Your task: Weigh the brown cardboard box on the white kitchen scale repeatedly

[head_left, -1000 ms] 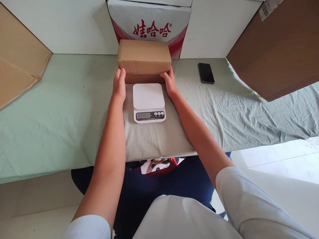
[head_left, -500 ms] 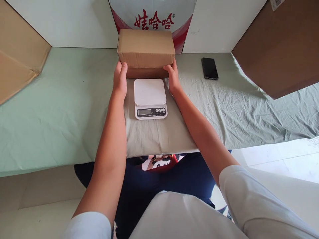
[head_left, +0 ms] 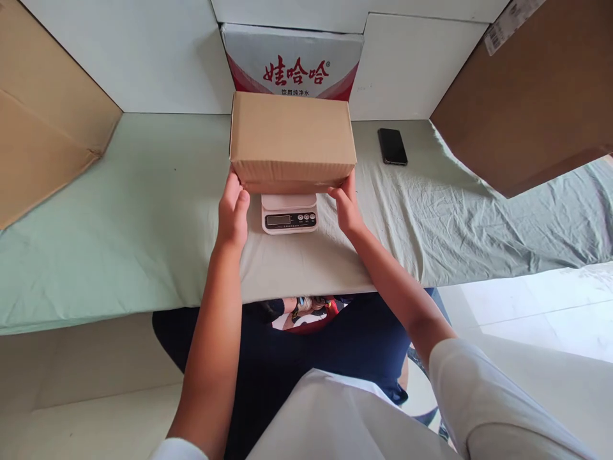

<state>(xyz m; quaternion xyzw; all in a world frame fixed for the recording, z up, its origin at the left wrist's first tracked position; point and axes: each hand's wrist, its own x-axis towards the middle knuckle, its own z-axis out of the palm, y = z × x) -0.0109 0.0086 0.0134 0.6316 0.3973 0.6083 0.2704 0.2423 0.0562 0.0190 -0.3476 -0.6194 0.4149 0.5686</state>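
We are looking down at a table draped in a pale green wrinkled cloth (head_left: 119, 211), and we are taking the small white digital kitchen scale (head_left: 289, 217) near its middle as our landmark. Far to the left of the scale, a large tan cardboard sheet (head_left: 43, 121) is leaning against the white wall. Just left of the scale, our left hand (head_left: 233, 214) is gripping the lower left corner of a plain brown rectangular cardboard box (head_left: 291, 139); the thumb is pressing against the box's near face, while the other fingers are tucking underneath, where we cannot tell how they are lying. The box is sitting directly over the scale, covering most of its weighing plate and leaving only the front strip with the display and buttons showing; we cannot tell whether the box is resting on the plate or hovering just above it. Behind the scale, a white carton with red printed characters (head_left: 292, 62) is standing against the wall. Just right of the scale, our right hand (head_left: 347, 206) is clasping the box's lower right corner, fingers pressed together against the edge. Farther right of the scale, a black smartphone (head_left: 392, 146) is lying flat on the cloth, and beyond it a large dark brown cardboard box (head_left: 527, 96) is overhanging the table.
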